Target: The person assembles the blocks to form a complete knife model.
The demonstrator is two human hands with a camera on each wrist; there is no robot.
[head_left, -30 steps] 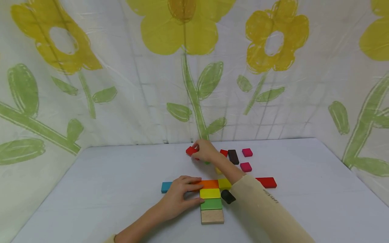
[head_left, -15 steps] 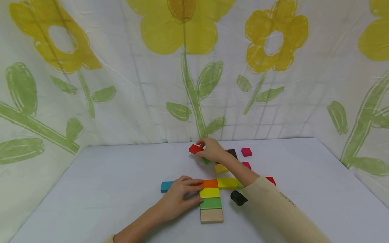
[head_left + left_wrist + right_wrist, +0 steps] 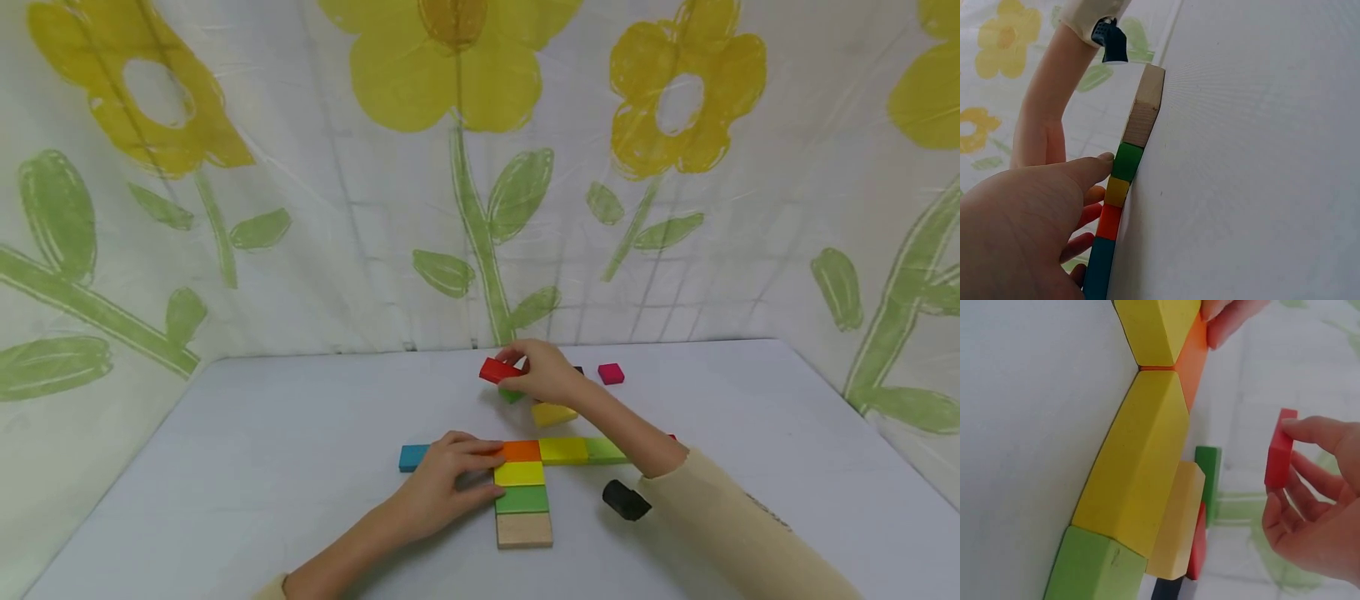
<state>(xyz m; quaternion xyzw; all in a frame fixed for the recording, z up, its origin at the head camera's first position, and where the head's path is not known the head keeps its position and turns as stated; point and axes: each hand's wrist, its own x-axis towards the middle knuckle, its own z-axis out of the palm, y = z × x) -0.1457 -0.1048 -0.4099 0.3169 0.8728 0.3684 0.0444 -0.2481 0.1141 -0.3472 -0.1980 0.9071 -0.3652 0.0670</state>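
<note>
My right hand (image 3: pixel 551 373) pinches a red block (image 3: pixel 493 370) between thumb and fingers, above the far part of the table. In the right wrist view the red block (image 3: pixel 1281 450) stands on edge in the grip. My left hand (image 3: pixel 435 487) lies with fingers spread against a T-shaped layout of flat blocks. Its thumb touches the green block (image 3: pixel 522 499), and its fingers reach the orange block (image 3: pixel 522 451). Between these two is a yellow block (image 3: pixel 519 473); a bare wooden block (image 3: pixel 524 532) forms the near end. The crossbar runs from a blue block (image 3: pixel 414 457) to yellow (image 3: pixel 562 451) and light green (image 3: pixel 604 451).
Behind the crossbar lie a pale yellow block (image 3: pixel 553 415), a dark green block (image 3: pixel 512 396) and a pink block (image 3: pixel 611 373). The right forearm hides other blocks there. A black wrist camera (image 3: pixel 626 500) juts from the right sleeve. A flowered curtain (image 3: pixel 330 208) hangs at the back.
My right hand has moved to the right with the red block, lifting it, and its forearm has swung right. The left hand stays in place on the layout.
</note>
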